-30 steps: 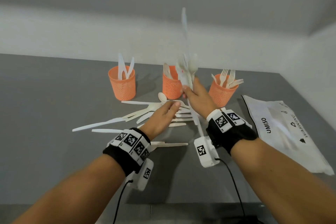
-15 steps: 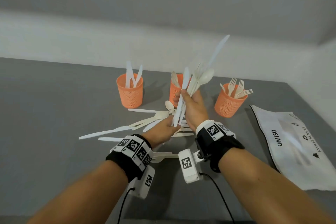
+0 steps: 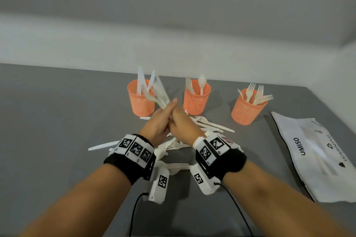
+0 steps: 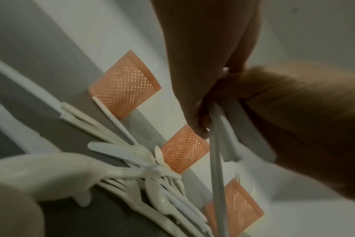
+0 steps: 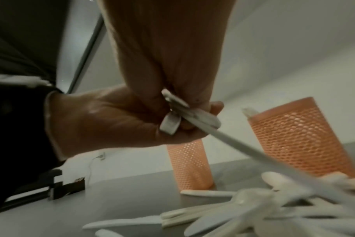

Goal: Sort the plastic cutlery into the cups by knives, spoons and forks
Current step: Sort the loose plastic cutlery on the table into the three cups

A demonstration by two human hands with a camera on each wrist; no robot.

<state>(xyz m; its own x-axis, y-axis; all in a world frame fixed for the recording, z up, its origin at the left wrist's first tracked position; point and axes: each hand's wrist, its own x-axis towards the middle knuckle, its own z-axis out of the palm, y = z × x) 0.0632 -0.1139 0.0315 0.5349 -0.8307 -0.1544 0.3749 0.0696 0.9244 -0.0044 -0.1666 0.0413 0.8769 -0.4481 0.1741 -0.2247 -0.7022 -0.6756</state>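
Left hand: my left hand (image 3: 157,125) was raised over the pile, palm against my right hand, fingers curled round the handles of the bundle of cutlery (image 3: 159,94)
Right hand: my right hand (image 3: 182,125) pressed against the left, its fingers wrapped on the same handles; in the right wrist view the handle ends (image 5: 173,117) stuck out below my closed fingers
Bundle: it fanned up and to the left from my hands, its tips in front of the left cup (image 3: 141,99); it was blurred, so I could not sort out which pieces it held, though it looked like mostly knives
Left cup: orange mesh, upright, with white knives (image 3: 140,79) standing in it
Middle cup: the middle cup (image 3: 196,100) stood upright just right of my hands, with spoons (image 3: 201,82) in it
Right cup: the right cup (image 3: 247,110) leaned slightly, well apart from my hands, holding forks (image 3: 256,93)
Loose pile: the remaining cutlery (image 3: 210,124) lay scattered on the grey table (image 3: 57,121), below and between my hands and wrists
Bag: a white plastic bag (image 3: 316,152) lay flat at the table's right edge
Wrists: black bands with tag markers (image 3: 134,149), each with a white camera unit under it
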